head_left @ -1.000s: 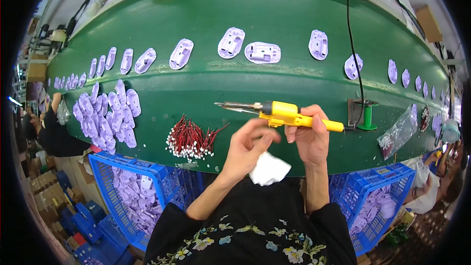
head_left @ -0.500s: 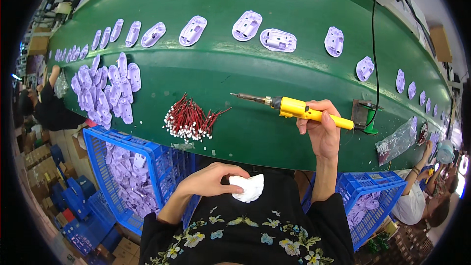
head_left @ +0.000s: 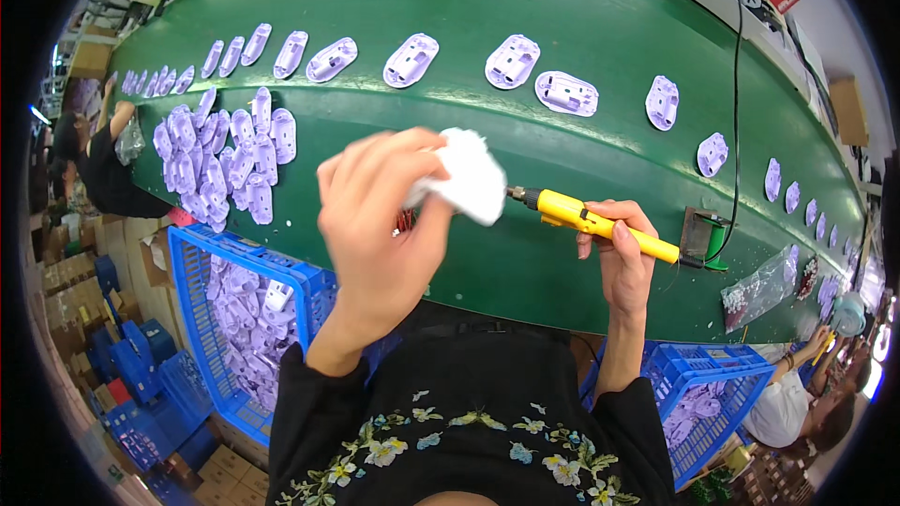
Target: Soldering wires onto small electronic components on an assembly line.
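My right hand (head_left: pixel 621 248) is closed round the yellow handle of a soldering iron (head_left: pixel 572 213), which points to the left. Between the fingers and thumb of my left hand (head_left: pixel 380 225) is a crumpled white cloth (head_left: pixel 476 178), raised over the bench. The cloth hides the iron's metal tip; I cannot tell whether the two touch. Behind my left hand, a few red wires (head_left: pixel 404 222) show, the rest of their pile being covered. To the left lies a heap of light purple plastic shells (head_left: pixel 225 164).
A spaced row of purple shells (head_left: pixel 512 62) crosses the green bench (head_left: pixel 525 272). A solder spool (head_left: pixel 716 242) and a plastic bag (head_left: pixel 757 290) sit on the right. Blue crates (head_left: pixel 192 305) of shells stand below the edge. Co-workers are at both ends; a black cable hangs down at right.
My left hand has lifted the white cloth from near my lap up over the bench to the iron's tip, covering the wire pile. My right hand keeps hold of the iron. The view has shifted slightly.
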Tool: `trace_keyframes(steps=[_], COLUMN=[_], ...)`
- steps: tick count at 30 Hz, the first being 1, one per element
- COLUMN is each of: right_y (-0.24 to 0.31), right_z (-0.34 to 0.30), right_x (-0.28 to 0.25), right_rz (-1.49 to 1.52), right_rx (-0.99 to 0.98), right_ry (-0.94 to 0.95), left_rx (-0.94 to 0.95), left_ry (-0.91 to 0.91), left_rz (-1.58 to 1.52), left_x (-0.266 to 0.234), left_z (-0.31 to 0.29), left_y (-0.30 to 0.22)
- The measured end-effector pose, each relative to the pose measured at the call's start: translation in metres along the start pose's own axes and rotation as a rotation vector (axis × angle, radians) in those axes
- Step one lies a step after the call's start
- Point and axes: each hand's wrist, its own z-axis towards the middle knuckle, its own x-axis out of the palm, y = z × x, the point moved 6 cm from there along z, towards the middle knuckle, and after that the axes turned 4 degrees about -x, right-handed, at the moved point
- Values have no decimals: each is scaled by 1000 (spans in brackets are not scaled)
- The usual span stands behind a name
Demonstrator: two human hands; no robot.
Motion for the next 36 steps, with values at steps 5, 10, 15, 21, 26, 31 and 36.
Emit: trace_keyframes(steps=[5,10,15,21,26,31,36], right_y=[-2,-4,-2,-1,-1,4,5], right_z=[1,1,4,2,1,2,1], right_x=[8,10,15,15,17,22,26], right_rz=[43,39,37,29,16,0,0], right_rx=[14,24,18,15,18,-16,-25], right_ry=[-13,-11,8,6,2,-8,4], left_rx=[60,48,153,247,212,221,203], left_ry=[109,268,382,577,683,700,680], left_rz=[126,-194,-267,-51,-178,-177,-156], left_x=[26,34,42,39,35,36,32], left_z=[13,19,24,16,20,24,30], left_y=[-11,4,9,2,4,12,10])
